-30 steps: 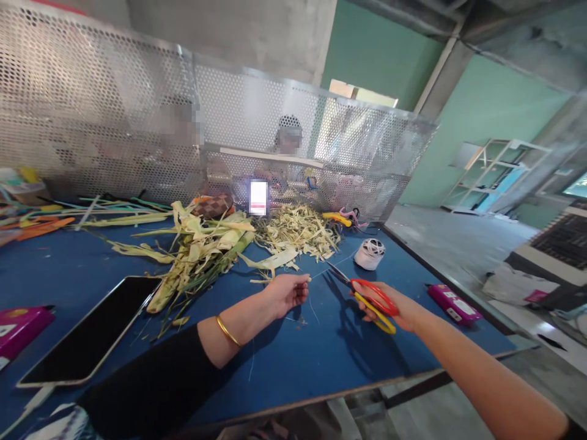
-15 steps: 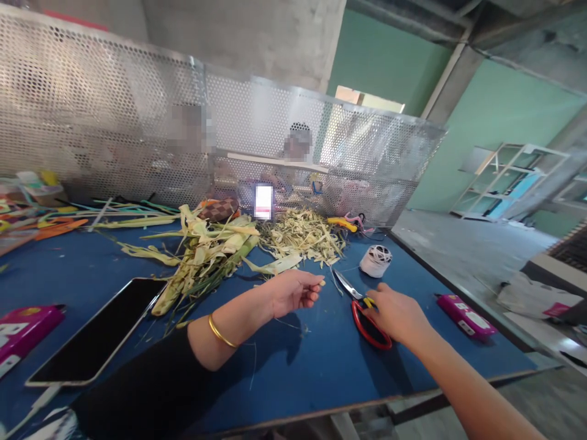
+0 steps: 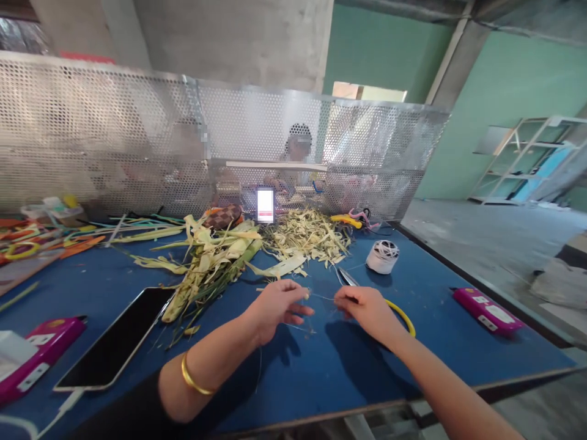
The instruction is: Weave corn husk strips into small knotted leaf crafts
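My left hand [image 3: 279, 308] is over the middle of the blue table [image 3: 293, 391], thumb and forefinger pinched on a tiny pale piece with fine thread. The other fingers are loosely bent. A thin thread [image 3: 323, 297] spans the gap to my right hand [image 3: 367, 311], whose fingertips are pressed together on it. Beneath the right hand lie scissors [image 3: 347, 278]; their blade tips and a yellow handle loop show, the rest is hidden. Behind them stands a white spool of thread [image 3: 383, 258].
Dried husks and stalks [image 3: 215, 263] lie left of centre, beside a heap of shredded husk [image 3: 312, 235]. A phone [image 3: 119, 336] on a cable and two magenta boxes [image 3: 488, 311] flank my arms. A perforated metal screen [image 3: 257, 125] borders the back; people sit behind it.
My right hand has left the scissors' handle and moved left to pinch the thread. My left hand has shifted slightly left and lower. The view has tilted.
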